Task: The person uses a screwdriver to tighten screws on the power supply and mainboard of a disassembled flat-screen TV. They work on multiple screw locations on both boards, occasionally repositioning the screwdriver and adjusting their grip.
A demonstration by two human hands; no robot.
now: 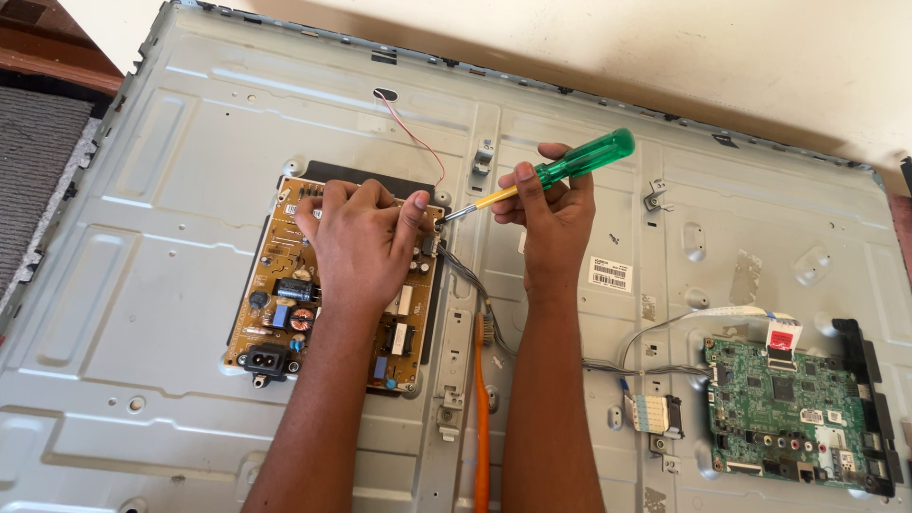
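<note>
Left hand [359,242] hides brown board [275,304]; screwdriver [541,176] tip unclear

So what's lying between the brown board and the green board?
In the head view: grey wire bundle, orange-handled tool, small ribbon connector on the metal panel.

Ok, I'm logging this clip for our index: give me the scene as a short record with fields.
Surface: grey metal back panel of a flat screen
Left hand: resting on the brown circuit board, fingertips at its top right corner
Right hand: holding a green-handled screwdriver, tip at that corner
Other: green circuit board, orange tool
</note>
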